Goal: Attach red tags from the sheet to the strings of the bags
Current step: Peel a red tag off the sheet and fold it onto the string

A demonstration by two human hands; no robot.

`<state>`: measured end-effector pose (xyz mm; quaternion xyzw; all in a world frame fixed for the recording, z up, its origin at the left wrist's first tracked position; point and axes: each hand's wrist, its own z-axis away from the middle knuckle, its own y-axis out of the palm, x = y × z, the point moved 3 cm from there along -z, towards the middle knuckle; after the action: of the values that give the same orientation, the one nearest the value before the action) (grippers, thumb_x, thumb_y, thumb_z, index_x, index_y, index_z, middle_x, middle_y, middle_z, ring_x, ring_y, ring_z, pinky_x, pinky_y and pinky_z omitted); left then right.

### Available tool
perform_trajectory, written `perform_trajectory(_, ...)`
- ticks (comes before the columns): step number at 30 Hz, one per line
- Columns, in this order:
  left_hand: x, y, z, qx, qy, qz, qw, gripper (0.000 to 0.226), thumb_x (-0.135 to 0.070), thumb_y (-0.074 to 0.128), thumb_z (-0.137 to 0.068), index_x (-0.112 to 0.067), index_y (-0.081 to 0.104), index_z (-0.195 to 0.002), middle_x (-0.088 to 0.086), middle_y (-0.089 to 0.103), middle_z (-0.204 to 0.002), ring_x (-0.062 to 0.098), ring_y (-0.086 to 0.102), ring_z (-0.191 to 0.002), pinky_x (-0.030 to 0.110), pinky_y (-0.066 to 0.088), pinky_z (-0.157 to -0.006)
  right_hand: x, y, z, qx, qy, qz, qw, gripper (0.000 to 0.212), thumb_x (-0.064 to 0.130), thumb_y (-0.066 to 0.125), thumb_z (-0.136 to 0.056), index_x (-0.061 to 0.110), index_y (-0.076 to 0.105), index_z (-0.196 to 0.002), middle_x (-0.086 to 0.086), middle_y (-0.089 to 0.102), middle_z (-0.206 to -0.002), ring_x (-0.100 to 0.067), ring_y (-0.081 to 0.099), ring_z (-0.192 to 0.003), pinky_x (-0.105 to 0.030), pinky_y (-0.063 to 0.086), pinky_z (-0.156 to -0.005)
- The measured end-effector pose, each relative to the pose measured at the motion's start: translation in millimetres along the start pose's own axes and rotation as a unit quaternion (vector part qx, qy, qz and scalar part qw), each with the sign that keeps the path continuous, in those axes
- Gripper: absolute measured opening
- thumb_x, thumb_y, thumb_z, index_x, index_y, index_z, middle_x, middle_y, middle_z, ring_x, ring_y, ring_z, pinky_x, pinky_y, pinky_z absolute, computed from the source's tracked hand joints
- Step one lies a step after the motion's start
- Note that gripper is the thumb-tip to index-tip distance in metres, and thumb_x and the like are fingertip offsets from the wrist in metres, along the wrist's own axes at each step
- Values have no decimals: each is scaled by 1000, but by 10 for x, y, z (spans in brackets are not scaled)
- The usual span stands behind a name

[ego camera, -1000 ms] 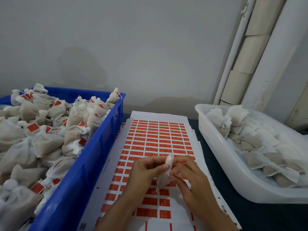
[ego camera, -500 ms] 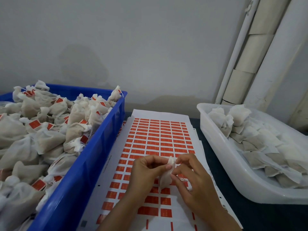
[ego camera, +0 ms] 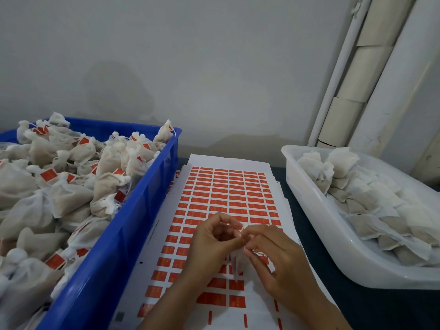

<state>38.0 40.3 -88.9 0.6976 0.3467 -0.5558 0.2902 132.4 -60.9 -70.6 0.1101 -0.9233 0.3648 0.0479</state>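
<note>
A white sheet [ego camera: 228, 186] covered with rows of red tags lies on the table in front of me. Above its near half, both hands hold one small white bag [ego camera: 238, 260]. My left hand [ego camera: 212, 241] pinches the bag's top between thumb and fingers. My right hand [ego camera: 278, 263] pinches the same top from the right, its fingers curled over the bag. The string and any tag between the fingertips are too small to make out.
A blue crate [ego camera: 133, 225] on the left is heaped with white bags bearing red tags. A white tray [ego camera: 307, 198] on the right holds several untagged bags. Pale pipes and cardboard tubes [ego camera: 357, 75] stand against the wall at the back right.
Both hands stay together over the sheet. The fingertips have shifted at the bag's top, and the bag hangs a little lower between them.
</note>
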Motion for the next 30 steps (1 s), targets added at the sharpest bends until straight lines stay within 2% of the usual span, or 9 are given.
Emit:
perform_trajectory(3, 24, 4, -7, 13, -33, 20, 999, 33, -2, 73, -74, -18, 57, -99, -4, 70, -69, 12, 69, -69, 13, 50, -60, -21, 24, 7, 15, 7, -4, 1000, 16, 23, 67, -74, 14, 70, -88, 4, 70, -94, -7, 65, -87, -16, 49, -85)
perform_trajectory(9, 82, 56, 18, 66, -95, 102, 988, 24, -8, 63, -83, -19, 57, -104, -3, 72, -89, 12, 68, -87, 14, 51, -68, -59, 45, 17, 13, 31, -40, 999, 20, 27, 59, -85, 12, 69, -93, 2, 69, -98, -9, 65, -88, -29, 57, -77)
perform_trajectory(14, 110, 59, -1, 80, -143, 193, 967, 22, -9, 61, -83, -16, 59, -104, 2, 72, -96, 20, 68, -90, 24, 54, -73, -85, 67, 65, -33, 34, 26, 999, 60, 46, 27, -97, 5, 70, -91, -5, 73, -88, -15, 71, -73, -31, 58, -69)
perform_trajectory(17, 107, 47, -7, 87, -152, 246, 953, 30, -14, 65, -73, -14, 60, -102, 4, 72, -95, 20, 69, -89, 23, 54, -71, -86, 69, 65, -38, 36, 37, 998, 62, 47, 24, -97, 5, 70, -91, -5, 72, -87, -15, 70, -72, -29, 55, -71)
perform_trajectory(20, 114, 51, -7, 93, -137, 208, 964, 34, -21, 67, -69, -15, 60, -101, 3, 71, -95, 20, 68, -91, 24, 53, -75, -84, 65, 29, -37, 66, 3, 997, 64, 49, 24, -96, 4, 69, -89, -4, 71, -86, -13, 69, -73, -30, 57, -70)
perform_trajectory(22, 114, 47, -7, 84, -113, 152, 978, 35, -26, 68, -69, -17, 59, -102, 0, 72, -94, 18, 67, -92, 24, 52, -80, -67, 52, 12, -45, 91, -39, 994, 57, 50, 26, -95, 11, 66, -86, 7, 67, -84, -1, 66, -76, -14, 54, -70)
perform_trajectory(24, 98, 40, -11, 74, -80, 111, 988, 31, -23, 68, -73, -17, 58, -102, -4, 72, -91, 13, 67, -90, 18, 51, -77, -77, 22, -19, -52, 138, -95, 984, 28, 47, 35, -94, 31, 55, -85, 26, 54, -87, 14, 57, -87, 6, 38, -66)
perform_trajectory(26, 67, 45, -10, 73, -52, 93, 992, 25, -13, 66, -79, -16, 56, -101, -4, 72, -87, 12, 68, -87, 14, 51, -73, -139, 52, 3, -52, 204, -143, 967, 10, 40, 45, -89, 38, 49, -80, 30, 52, -82, 17, 53, -93, 6, 37, -69)
perform_trajectory(30, 17, 74, 7, 80, -14, 65, 995, 39, -21, 73, -67, -15, 55, -101, -3, 71, -86, 14, 68, -87, 17, 52, -74, -226, 97, 40, -35, 252, -196, 947, 16, 36, 52, -78, 22, 60, -80, 19, 61, -78, 6, 57, -87, 0, 42, -74)
